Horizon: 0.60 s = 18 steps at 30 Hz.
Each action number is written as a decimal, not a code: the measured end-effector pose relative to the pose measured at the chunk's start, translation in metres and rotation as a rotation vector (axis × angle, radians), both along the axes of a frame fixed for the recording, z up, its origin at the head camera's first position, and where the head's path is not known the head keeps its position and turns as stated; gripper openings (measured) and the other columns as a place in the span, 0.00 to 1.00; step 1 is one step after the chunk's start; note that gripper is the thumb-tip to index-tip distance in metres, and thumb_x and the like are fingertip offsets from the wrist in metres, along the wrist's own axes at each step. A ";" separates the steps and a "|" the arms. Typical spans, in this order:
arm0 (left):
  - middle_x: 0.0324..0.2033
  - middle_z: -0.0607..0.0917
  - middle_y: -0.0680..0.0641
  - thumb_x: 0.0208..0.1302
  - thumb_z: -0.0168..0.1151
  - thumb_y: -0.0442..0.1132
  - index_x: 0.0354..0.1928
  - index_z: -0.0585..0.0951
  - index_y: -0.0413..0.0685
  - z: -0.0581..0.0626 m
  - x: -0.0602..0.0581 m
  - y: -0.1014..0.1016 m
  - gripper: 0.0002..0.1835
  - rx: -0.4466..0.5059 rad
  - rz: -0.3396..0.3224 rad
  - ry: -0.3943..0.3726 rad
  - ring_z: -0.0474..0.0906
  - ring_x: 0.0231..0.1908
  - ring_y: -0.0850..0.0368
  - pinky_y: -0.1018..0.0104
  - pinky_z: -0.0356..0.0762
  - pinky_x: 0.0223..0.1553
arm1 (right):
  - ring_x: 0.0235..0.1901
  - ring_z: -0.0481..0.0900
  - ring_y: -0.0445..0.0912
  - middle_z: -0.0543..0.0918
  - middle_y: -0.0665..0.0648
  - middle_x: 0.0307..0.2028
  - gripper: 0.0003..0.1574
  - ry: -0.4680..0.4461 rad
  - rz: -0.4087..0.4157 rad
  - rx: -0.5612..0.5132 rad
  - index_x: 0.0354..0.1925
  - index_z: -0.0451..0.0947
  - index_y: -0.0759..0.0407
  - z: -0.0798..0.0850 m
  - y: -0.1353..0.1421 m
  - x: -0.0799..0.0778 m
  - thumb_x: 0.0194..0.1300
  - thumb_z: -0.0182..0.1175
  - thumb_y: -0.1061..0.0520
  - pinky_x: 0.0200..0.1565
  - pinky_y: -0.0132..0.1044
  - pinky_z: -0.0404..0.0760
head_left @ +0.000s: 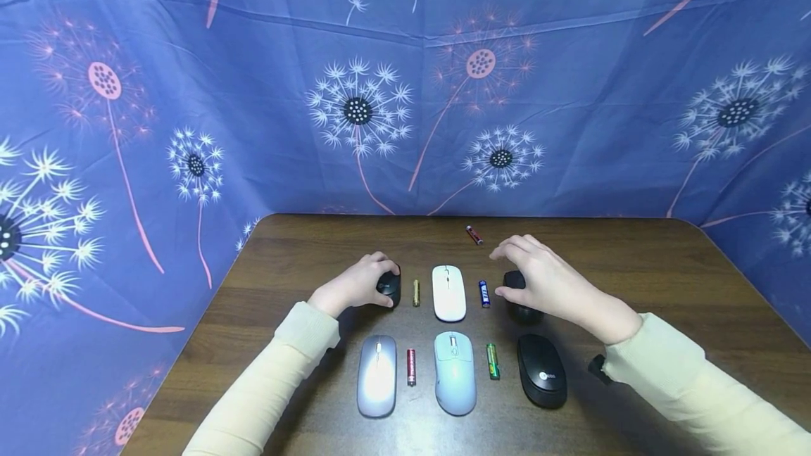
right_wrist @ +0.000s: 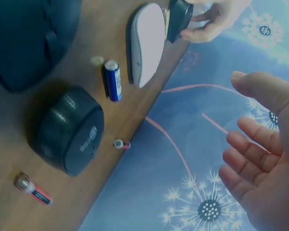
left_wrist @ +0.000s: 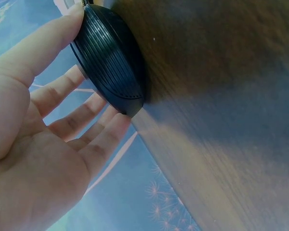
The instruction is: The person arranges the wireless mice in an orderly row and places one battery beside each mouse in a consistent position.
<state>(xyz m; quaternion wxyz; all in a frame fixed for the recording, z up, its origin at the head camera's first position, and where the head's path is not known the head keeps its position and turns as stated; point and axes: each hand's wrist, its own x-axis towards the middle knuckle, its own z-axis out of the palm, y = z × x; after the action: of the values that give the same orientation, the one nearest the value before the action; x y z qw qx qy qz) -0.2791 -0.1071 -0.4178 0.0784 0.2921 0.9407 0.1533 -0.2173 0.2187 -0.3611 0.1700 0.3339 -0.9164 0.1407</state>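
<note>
My left hand point(head_left: 361, 282) grips a small black computer mouse point(head_left: 389, 288) at the back left, thumb on one side and fingers on the other. In the left wrist view that mouse point(left_wrist: 111, 57) shows a ribbed side. My right hand point(head_left: 545, 280) hovers above another black mouse point(head_left: 523, 312), its fingers apart and holding nothing; the hand partly hides this mouse. Between the hands stand a gold battery point(head_left: 416, 293), a white mouse point(head_left: 449, 294) and a blue battery point(head_left: 484, 294). In the right wrist view, the black mouse point(right_wrist: 70, 130) has a red battery point(right_wrist: 36, 190) near it.
The front row holds a grey mouse point(head_left: 376, 376), a red battery point(head_left: 411, 367), a light blue mouse point(head_left: 455, 374), a green battery point(head_left: 493, 362) and a black mouse point(head_left: 542, 371). Another red battery point(head_left: 474, 235) lies farther back. A patterned blue cloth point(head_left: 405, 181) hangs behind the wooden table point(head_left: 665, 259).
</note>
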 end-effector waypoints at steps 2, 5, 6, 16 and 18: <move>0.55 0.73 0.42 0.47 0.75 0.43 0.52 0.77 0.46 0.001 0.000 0.000 0.28 0.007 -0.004 0.001 0.69 0.55 0.44 0.54 0.71 0.53 | 0.47 0.75 0.52 0.79 0.57 0.44 0.31 -0.004 -0.001 0.001 0.46 0.76 0.62 0.004 0.000 -0.005 0.43 0.76 0.54 0.47 0.49 0.76; 0.55 0.73 0.41 0.47 0.76 0.42 0.52 0.77 0.46 0.001 0.000 0.000 0.28 0.011 -0.007 0.001 0.68 0.55 0.43 0.54 0.71 0.54 | 0.47 0.74 0.52 0.79 0.57 0.44 0.32 -0.007 -0.006 0.008 0.47 0.76 0.62 0.009 0.000 -0.013 0.44 0.76 0.53 0.48 0.50 0.75; 0.55 0.73 0.41 0.47 0.75 0.42 0.52 0.77 0.45 0.002 0.000 0.000 0.29 0.010 -0.007 0.000 0.68 0.55 0.43 0.54 0.70 0.54 | 0.47 0.74 0.52 0.79 0.57 0.44 0.32 -0.008 -0.007 0.011 0.47 0.76 0.62 0.010 0.000 -0.016 0.44 0.76 0.53 0.48 0.50 0.75; 0.55 0.73 0.43 0.47 0.76 0.44 0.52 0.77 0.48 0.000 -0.001 0.000 0.29 -0.019 0.007 -0.002 0.68 0.55 0.45 0.54 0.70 0.54 | 0.44 0.73 0.52 0.79 0.58 0.44 0.30 -0.039 -0.005 0.015 0.47 0.76 0.62 0.020 0.000 -0.038 0.47 0.74 0.53 0.46 0.49 0.73; 0.55 0.73 0.43 0.47 0.75 0.44 0.53 0.77 0.48 0.000 -0.001 0.000 0.29 -0.018 0.008 -0.005 0.68 0.56 0.44 0.54 0.70 0.54 | 0.45 0.73 0.52 0.79 0.58 0.44 0.30 -0.047 -0.012 0.014 0.47 0.76 0.62 0.020 0.000 -0.042 0.47 0.74 0.53 0.47 0.49 0.72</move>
<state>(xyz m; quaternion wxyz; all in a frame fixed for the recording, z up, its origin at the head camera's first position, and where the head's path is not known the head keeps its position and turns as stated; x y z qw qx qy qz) -0.2797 -0.1066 -0.4174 0.0828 0.2874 0.9430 0.1460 -0.2595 0.2184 -0.3410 0.1471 0.3262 -0.9230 0.1412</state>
